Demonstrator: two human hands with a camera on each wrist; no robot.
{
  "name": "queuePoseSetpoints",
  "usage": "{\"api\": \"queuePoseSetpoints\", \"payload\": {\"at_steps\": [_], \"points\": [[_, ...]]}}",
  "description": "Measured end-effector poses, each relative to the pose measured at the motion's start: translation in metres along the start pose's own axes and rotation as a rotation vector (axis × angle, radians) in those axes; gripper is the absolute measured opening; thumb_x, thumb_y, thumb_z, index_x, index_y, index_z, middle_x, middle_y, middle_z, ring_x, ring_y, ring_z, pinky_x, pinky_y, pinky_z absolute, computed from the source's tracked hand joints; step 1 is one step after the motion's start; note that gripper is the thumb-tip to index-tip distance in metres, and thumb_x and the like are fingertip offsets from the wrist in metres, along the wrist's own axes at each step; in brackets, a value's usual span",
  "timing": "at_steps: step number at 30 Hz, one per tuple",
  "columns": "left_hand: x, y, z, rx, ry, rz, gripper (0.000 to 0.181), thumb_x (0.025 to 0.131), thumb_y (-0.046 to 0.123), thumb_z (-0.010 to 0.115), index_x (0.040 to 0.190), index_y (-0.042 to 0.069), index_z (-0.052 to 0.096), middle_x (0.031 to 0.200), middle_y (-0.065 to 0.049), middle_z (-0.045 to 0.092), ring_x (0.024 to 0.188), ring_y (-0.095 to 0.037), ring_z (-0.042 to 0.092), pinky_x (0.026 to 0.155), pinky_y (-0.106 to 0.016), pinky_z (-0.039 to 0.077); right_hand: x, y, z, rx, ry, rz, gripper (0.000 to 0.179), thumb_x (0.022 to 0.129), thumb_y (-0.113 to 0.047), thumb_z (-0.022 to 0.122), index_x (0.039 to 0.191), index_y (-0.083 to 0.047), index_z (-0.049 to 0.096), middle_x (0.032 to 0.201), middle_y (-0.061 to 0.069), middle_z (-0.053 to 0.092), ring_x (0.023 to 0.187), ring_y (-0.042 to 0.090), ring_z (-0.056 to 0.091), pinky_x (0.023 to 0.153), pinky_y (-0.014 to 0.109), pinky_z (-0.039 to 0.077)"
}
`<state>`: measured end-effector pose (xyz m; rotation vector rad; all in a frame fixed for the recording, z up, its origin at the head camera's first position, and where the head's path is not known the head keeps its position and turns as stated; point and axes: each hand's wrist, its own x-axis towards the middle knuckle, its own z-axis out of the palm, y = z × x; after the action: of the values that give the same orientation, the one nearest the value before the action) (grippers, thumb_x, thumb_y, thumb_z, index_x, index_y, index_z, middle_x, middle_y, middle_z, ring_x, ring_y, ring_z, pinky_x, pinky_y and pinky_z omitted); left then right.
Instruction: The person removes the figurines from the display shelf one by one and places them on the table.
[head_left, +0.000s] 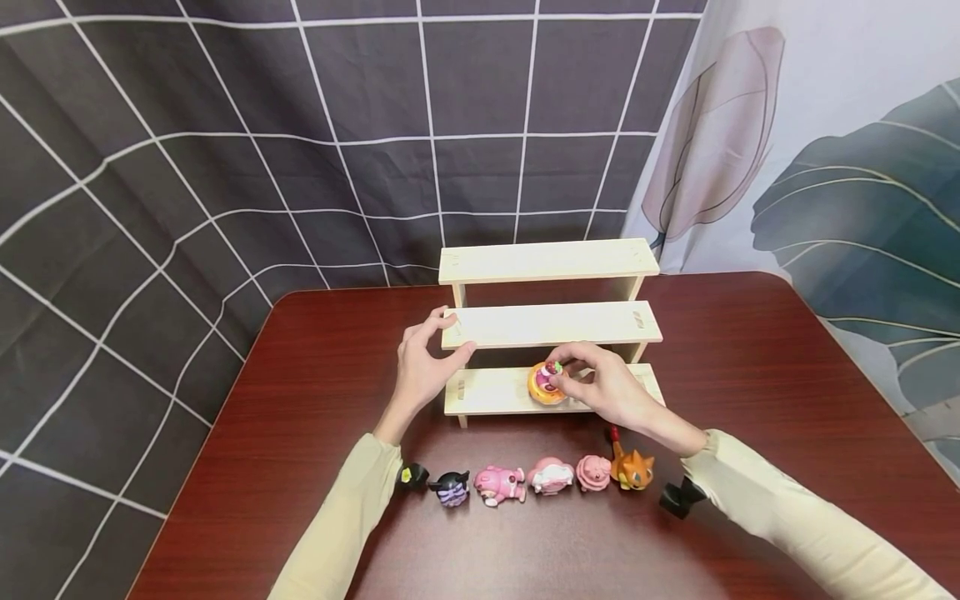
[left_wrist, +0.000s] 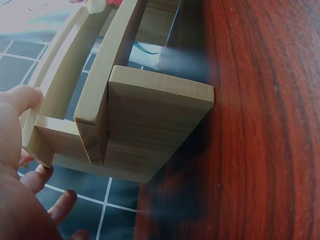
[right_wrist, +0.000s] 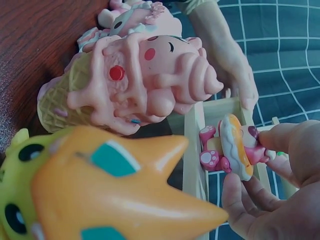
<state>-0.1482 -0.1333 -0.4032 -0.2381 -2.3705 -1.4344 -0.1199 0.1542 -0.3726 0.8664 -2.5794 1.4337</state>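
Note:
A three-tier pale wooden stand (head_left: 555,325) stands on the table. My left hand (head_left: 423,367) grips the left end of its middle board, the thumb at the front edge and the fingers around the end. With thumb and fingertips my right hand (head_left: 609,390) pinches a small pink figurine (right_wrist: 251,151) wearing an orange and white doughnut ring. In the head view this figurine is at the bottom board, right of its middle. The right wrist view shows the figurine's pink paws (right_wrist: 207,159) toward the front edge of the board.
In front of the stand several toys lie in a row: a black and purple figure (head_left: 452,490), a pink figure (head_left: 498,485), a pink and white one (head_left: 551,477), a pink ice-cream cone figure (head_left: 593,472) and an orange spiky one (head_left: 633,470). A gridded dark curtain (head_left: 360,167) hangs behind.

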Motion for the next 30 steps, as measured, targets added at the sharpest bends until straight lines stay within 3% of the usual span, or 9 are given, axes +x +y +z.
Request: {"api": "queuePoseSetpoints", "payload": {"at_steps": [7, 17, 24, 30], "points": [[0.0, 0.001, 0.0, 0.011, -0.001, -0.006, 0.05, 0.079, 0.029, 0.084, 0.125, 0.012, 0.071, 0.14, 0.003, 0.059, 0.118, -0.024, 0.05, 0.095, -0.047, 0.037, -0.001, 0.0, 0.0, 0.001, 0.003, -0.006, 0.023, 0.084, 0.004, 0.075, 0.106, -0.004, 0.069, 0.101, 0.006, 0.068, 0.084, 0.021, 0.065, 0.063, 0.031, 0.053], [0.001, -0.001, 0.001, -0.007, 0.0, 0.007, 0.051, 0.079, 0.027, 0.084, 0.125, 0.011, 0.071, 0.141, -0.006, 0.058, 0.119, -0.027, 0.049, 0.095, -0.05, 0.036, -0.002, 0.001, -0.003, 0.002, 0.007, -0.013, 0.024, 0.084, 0.004, 0.075, 0.106, -0.004, 0.069, 0.1, 0.005, 0.068, 0.083, 0.02, 0.065, 0.063, 0.029, 0.053], [0.0, 0.0, 0.0, 0.0, -0.004, -0.006, 0.051, 0.079, 0.029, 0.084, 0.126, 0.013, 0.07, 0.142, 0.003, 0.057, 0.12, -0.025, 0.049, 0.096, -0.051, 0.037, -0.006, 0.004, -0.006, 0.005, 0.014, -0.033, 0.023, 0.085, 0.003, 0.075, 0.106, -0.004, 0.069, 0.099, 0.005, 0.068, 0.083, 0.02, 0.065, 0.064, 0.03, 0.054], [0.0, 0.0, 0.0, 0.003, -0.004, -0.02, 0.05, 0.08, 0.029, 0.084, 0.126, 0.014, 0.071, 0.142, 0.004, 0.057, 0.119, -0.024, 0.049, 0.096, -0.049, 0.037, -0.01, 0.001, -0.011, 0.014, 0.008, 0.001, 0.023, 0.085, 0.002, 0.076, 0.106, -0.004, 0.069, 0.1, 0.005, 0.068, 0.085, 0.02, 0.064, 0.066, 0.031, 0.054]]}}
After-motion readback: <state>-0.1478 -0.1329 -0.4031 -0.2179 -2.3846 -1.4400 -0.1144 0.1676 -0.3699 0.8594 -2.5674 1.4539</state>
